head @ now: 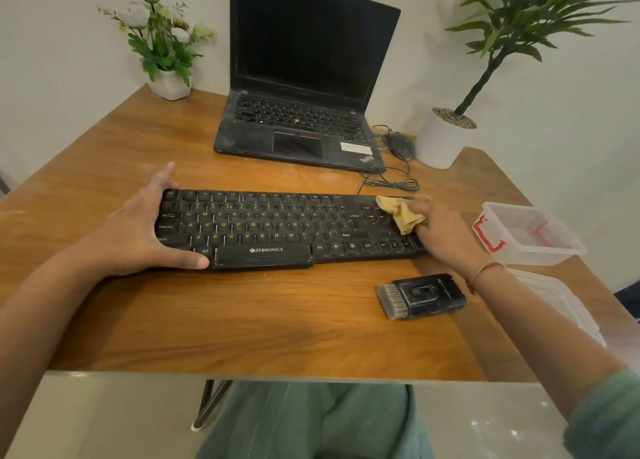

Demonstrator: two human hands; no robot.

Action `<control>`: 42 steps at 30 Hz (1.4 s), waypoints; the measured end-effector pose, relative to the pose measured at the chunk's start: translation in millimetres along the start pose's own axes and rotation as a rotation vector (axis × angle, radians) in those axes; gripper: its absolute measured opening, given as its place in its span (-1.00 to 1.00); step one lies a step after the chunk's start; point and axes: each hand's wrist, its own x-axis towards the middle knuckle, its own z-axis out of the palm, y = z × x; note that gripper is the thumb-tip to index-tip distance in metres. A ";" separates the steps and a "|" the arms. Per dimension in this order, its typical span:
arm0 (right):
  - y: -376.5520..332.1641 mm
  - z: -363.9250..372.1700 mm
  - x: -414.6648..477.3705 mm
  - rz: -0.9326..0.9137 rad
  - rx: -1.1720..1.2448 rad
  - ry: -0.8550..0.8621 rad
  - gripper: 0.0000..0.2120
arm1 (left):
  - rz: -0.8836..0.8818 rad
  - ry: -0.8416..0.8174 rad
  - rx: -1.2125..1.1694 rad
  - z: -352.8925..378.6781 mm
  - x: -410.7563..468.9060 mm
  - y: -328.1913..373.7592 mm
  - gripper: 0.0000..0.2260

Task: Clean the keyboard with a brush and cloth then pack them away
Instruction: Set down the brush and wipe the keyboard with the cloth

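A black keyboard (270,226) lies across the middle of the wooden table (242,320). My left hand (138,230) grips its left end, thumb along the front edge and fingers at the back edge. My right hand (446,230) holds a crumpled tan cloth (401,213) against the keys at the right end of the keyboard. A dark cleaning brush (422,296) with grey bristles lies on the table in front of the keyboard's right end, untouched.
A clear plastic box (530,233) with red latches stands at the right, its lid (561,303) nearer the table edge. Behind are an open laptop (301,112), a mouse (401,145) with cable, a flower pot (169,84) and a potted plant (443,140).
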 end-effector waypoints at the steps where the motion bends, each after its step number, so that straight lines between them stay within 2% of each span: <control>1: 0.2 -1.6 4.3 0.042 0.045 0.014 -0.53 | 0.001 0.000 0.004 0.1 0.0 0.2 0.38; 3: -7.5 -0.8 4.1 0.042 0.054 -0.025 -0.53 | 0.000 0.003 0.012 -0.4 0.1 0.5 0.39; 7: -13.5 3.8 -14.4 -0.114 0.028 -0.120 -0.40 | 0.001 0.015 0.012 -1.4 -1.0 1.2 0.42; 9: 0.4 -0.3 -9.5 -0.022 0.010 -0.048 -0.43 | 0.005 0.015 0.011 -0.9 -1.0 1.1 0.42; 11: 9.9 -3.5 -3.6 0.127 0.097 0.031 -0.46 | 0.004 0.015 0.010 -0.8 -1.2 0.7 0.41; 12: 10.2 -3.4 -4.9 0.146 0.122 0.032 -0.47 | 0.004 0.015 0.011 -0.6 -1.5 0.7 0.41; 17: 4.9 -4.0 -24.8 -0.068 0.079 -0.125 -0.38 | 0.007 0.021 -0.004 -1.5 -1.3 0.3 0.42; 21: 22.8 -8.2 -17.3 0.089 0.088 -0.066 -0.43 | 0.009 0.012 -0.010 -1.1 0.4 -1.1 0.42; 26: 17.7 -8.9 -35.5 -0.063 0.105 -0.186 -0.37 | 0.010 0.019 -0.016 -1.3 -0.2 -2.7 0.41; 30: 30.8 -8.3 -27.5 0.098 0.099 -0.100 -0.46 | 0.017 0.013 -0.013 -1.2 0.9 -4.8 0.40; 35: 30.1 -5.5 -45.3 -0.117 0.080 -0.241 -0.34 | 0.015 0.019 -0.026 -0.9 0.3 -5.8 0.40; 40: 38.6 -16.8 -39.2 0.032 0.117 -0.174 -0.41 | 0.020 0.013 -0.033 -0.8 2.8 -7.6 0.38; 42: 26.1 -15.3 -42.5 -0.096 0.129 -0.250 -0.36 | 0.021 0.018 -0.026 -0.2 2.1 -7.5 0.38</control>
